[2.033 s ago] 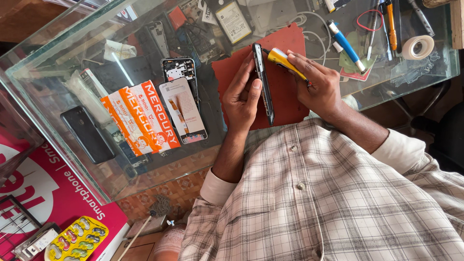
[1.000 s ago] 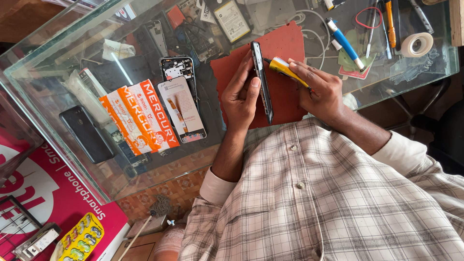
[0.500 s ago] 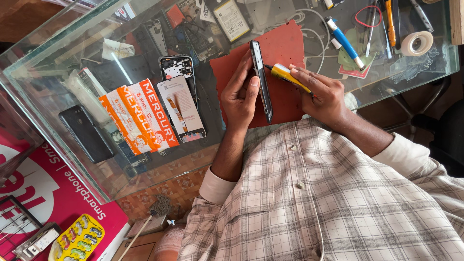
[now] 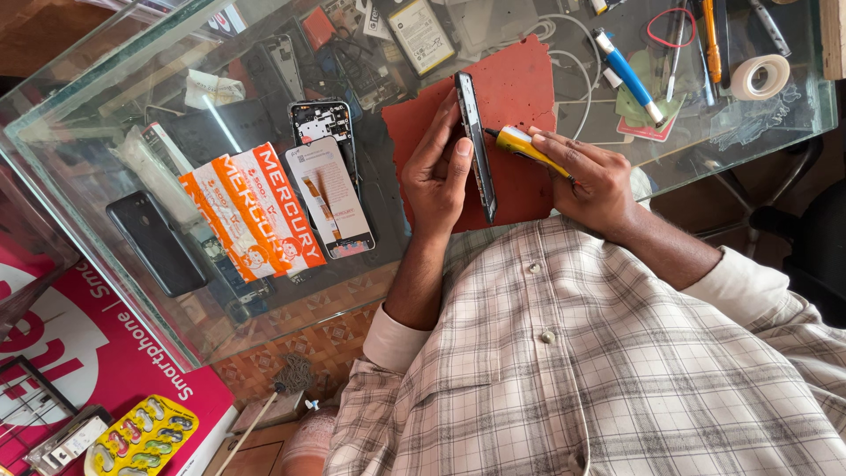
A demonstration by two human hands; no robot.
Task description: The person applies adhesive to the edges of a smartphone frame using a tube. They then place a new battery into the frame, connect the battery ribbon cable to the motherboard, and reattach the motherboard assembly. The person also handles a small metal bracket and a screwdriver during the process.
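Screwdriving is in hand: your left hand (image 4: pixel 438 167) clamps the slim black phone (image 4: pixel 475 145) edge-up over the red rubber mat (image 4: pixel 520 88); your right hand (image 4: pixel 599 181) grips the yellow-handled screwdriver (image 4: pixel 529 150), tip at the phone's side. Keep the tip seated.

The yellow-handled screwdriver (image 4: pixel 527 147) is partly buried in the right hand (image 4: pixel 595 181); its tip is too small to tell against the thin dark phone (image 4: pixel 476 145), edge-on.

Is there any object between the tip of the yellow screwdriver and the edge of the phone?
Nothing visible. The right hand points the yellow screwdriver at the phone, which the left hand holds on edge above the red mat; the tip reaches its side.
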